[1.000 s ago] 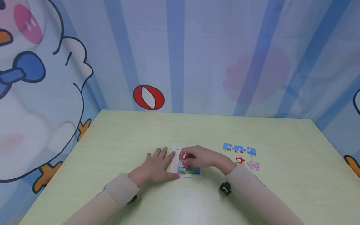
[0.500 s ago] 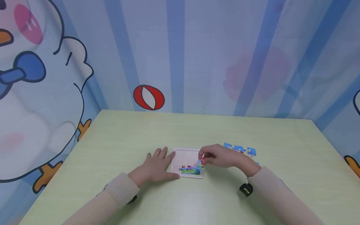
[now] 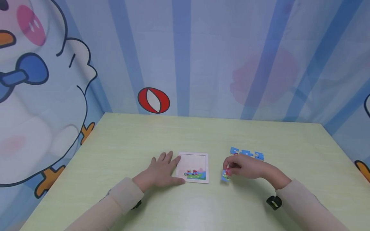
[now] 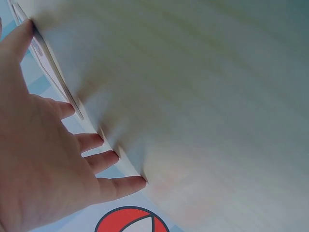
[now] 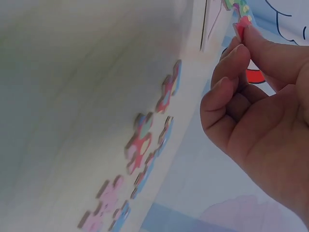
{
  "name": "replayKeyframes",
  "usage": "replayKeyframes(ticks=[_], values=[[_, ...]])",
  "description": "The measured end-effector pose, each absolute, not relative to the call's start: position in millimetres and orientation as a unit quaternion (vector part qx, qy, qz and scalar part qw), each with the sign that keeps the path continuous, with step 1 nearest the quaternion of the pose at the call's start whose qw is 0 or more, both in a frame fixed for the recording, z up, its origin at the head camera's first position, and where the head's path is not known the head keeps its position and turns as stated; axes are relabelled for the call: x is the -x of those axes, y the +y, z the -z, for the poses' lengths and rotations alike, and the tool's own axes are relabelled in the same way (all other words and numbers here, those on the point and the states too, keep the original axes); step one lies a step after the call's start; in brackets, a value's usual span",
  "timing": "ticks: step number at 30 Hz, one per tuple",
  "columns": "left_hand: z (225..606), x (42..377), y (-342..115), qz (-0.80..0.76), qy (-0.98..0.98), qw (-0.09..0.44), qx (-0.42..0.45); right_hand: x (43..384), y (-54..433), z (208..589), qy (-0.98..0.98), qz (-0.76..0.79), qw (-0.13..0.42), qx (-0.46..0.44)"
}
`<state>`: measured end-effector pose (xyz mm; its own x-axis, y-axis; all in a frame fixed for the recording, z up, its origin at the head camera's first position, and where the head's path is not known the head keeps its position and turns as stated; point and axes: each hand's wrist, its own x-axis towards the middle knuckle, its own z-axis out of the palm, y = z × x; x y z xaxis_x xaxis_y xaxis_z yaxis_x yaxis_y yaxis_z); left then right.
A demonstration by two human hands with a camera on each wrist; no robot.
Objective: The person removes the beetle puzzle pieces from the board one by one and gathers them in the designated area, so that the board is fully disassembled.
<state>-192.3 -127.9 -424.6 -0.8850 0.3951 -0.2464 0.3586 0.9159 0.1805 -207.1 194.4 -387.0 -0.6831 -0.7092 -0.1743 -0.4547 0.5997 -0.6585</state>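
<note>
A square puzzle frame (image 3: pixel 190 162) with a pale bare bed lies in the middle of the table. Along its lower edge sits a strip of joined puzzle pieces (image 3: pixel 196 174) in green, blue and red. My left hand (image 3: pixel 160 171) lies spread flat at the frame's left side, thumb and forefinger touching its edge. To the right of the frame, my right hand (image 3: pixel 247 166) pinches a puzzle piece (image 3: pixel 224 176) between thumb and forefinger, just over the table. In the right wrist view that piece (image 5: pixel 243 26) shows red at the pinched end and green beyond.
Several loose puzzle pieces (image 3: pixel 259 156) lie behind the right hand, which partly covers them. The right wrist view shows them in rough rows, including a pink piece (image 5: pixel 107 200) and a red one (image 5: pixel 140 145). Behind the table (image 3: pixel 130 134) hangs a striped cloth (image 3: pixel 208 64).
The right hand has carried the puzzle piece from over the frame to the right, uncovering the frame and its joined strip. The left hand has stayed in place.
</note>
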Motion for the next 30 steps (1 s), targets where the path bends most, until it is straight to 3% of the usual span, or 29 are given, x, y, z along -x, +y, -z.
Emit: replayKeyframes(ticks=[12,30], values=[[424.2,192.2,-127.8,-0.065,0.969,0.142,-0.192,203.4,211.7,401.7,0.878,0.274,0.187,0.344],[423.4,191.4,-127.1,-0.063,0.969,0.140,-0.192,201.9,210.9,407.3,0.889,0.267,0.198,0.317]])
